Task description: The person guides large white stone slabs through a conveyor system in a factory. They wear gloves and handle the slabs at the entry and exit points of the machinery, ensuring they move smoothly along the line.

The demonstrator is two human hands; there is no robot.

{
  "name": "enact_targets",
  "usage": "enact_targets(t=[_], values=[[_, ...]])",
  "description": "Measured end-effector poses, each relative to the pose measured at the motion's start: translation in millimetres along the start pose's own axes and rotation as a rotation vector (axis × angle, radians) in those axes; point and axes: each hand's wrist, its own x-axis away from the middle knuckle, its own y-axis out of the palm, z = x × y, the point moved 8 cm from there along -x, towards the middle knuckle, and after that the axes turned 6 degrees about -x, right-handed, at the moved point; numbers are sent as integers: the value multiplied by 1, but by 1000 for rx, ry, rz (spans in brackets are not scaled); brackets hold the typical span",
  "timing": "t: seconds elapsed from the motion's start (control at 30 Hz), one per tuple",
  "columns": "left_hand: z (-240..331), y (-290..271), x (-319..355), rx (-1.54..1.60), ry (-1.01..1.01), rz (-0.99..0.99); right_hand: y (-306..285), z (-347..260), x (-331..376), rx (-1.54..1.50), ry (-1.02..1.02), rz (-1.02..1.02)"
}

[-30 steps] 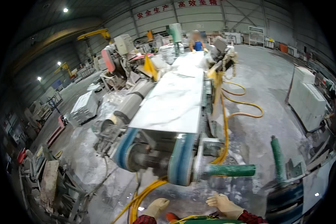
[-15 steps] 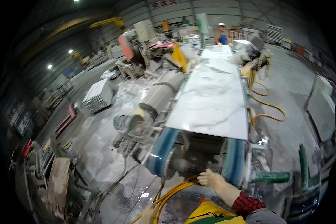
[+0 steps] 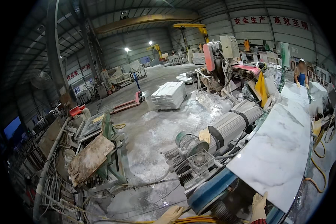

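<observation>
A long white marble slab [image 3: 276, 149] with grey veining lies on a blue-belted conveyor [image 3: 212, 188] to my right. My right hand [image 3: 258, 207], in a cream glove with a red-and-black plaid cuff, is at the slab's near edge. Its fingers are extended, and the fingertips appear to touch the edge. My left hand [image 3: 170, 215], also gloved, is low in the picture beside a yellow hose [image 3: 198, 219]. Its fingers stretch to the right, and I see nothing held in them; its lower part is cut off by the frame.
Left of the conveyor are a motor [image 3: 192, 143] and a bundle of strapped grey strips [image 3: 235, 121]. Beyond stand a stack of white slabs [image 3: 170, 95] and a red pallet jack [image 3: 128, 104]. A worn board [image 3: 91, 158] leans at left. A person [image 3: 301, 72] stands at the slab's far end.
The view has swung left, so the conveyor and slab now sit further right. My right hand has gone from beside the conveyor's end roller to the slab's near edge.
</observation>
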Motion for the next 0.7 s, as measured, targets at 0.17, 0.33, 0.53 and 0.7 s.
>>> enact_targets(t=[0.17,0.33,0.53,0.7], values=[[37,-1,-97,480,-292,-298,9,-4,-15,92,-34,9],[65,28,-157,310,182,-162,20,-5,18,255,28,30],[76,73,-166,198,407,-176,0,-15,-11,221,28,-22],[78,63,-164,107,468,-222,0,-10,-6,221,5,13]])
